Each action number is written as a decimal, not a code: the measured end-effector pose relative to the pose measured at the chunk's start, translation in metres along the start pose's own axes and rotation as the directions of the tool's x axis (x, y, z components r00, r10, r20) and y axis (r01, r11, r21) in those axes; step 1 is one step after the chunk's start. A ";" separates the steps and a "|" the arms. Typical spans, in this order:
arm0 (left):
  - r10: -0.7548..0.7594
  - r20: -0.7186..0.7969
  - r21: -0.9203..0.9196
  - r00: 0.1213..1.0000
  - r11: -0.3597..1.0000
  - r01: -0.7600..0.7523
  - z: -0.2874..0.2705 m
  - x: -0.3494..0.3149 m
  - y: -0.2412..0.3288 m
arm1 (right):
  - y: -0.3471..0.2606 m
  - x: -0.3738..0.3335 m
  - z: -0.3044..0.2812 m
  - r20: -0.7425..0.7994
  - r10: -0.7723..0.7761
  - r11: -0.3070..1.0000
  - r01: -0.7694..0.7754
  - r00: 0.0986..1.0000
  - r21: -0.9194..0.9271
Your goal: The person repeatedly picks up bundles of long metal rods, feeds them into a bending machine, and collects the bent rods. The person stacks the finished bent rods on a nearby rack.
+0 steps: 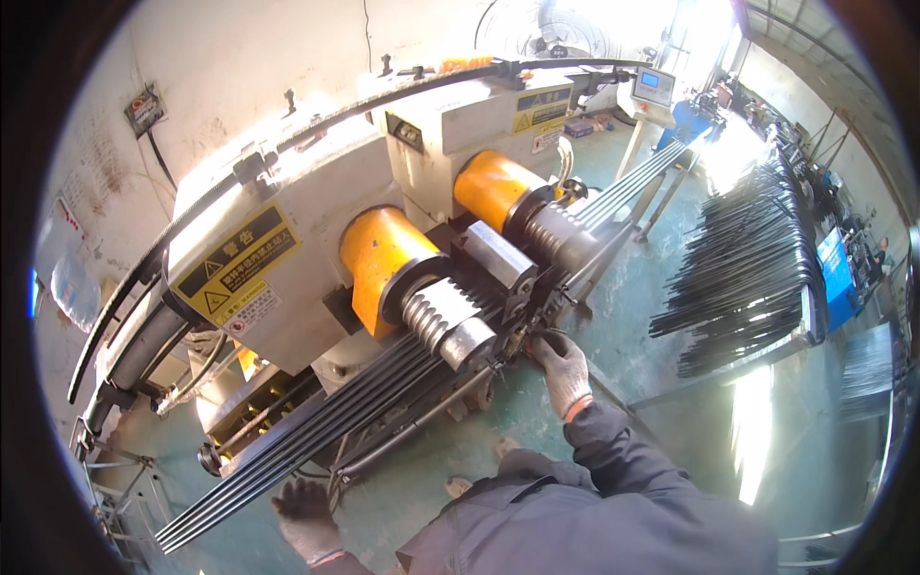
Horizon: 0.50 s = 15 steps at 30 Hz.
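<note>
A white machine (287,230) with two yellow drums and grooved steel rollers (436,316) stands in front of me. A bundle of several long dark metal rods (316,431) runs through it from lower left to upper right. My left hand (309,517), in a dark grey glove, rests at the near end of the rods by the lower rail. My right hand (563,369), in a grey glove with an orange cuff, reaches to the rods just beside the roller and touches a small part there. Whether it grips a rod is hidden.
A rack (757,268) piled with many dark bent rods stands at the right. A control box with a blue screen (654,86) stands behind the machine. The floor (690,422) is green concrete with bright sun patches. A metal frame (115,479) is at lower left.
</note>
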<state>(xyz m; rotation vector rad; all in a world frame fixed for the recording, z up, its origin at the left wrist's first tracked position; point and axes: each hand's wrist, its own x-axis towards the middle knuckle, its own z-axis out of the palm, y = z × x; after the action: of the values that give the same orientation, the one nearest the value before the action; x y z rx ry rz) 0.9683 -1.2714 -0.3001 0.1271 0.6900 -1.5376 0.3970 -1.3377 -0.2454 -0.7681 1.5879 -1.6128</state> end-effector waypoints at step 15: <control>0.613 0.714 0.630 0.338 -0.351 -0.692 0.119 -0.026 -0.066 | -0.046 0.084 0.060 -0.051 0.176 0.826 -0.120 0.983 0.551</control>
<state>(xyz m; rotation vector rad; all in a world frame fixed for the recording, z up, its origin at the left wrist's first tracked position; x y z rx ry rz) 0.9481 -1.3120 -0.1689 1.2586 -0.6159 -0.4099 0.3965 -1.4425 -0.2031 -0.2510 1.1170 -1.8795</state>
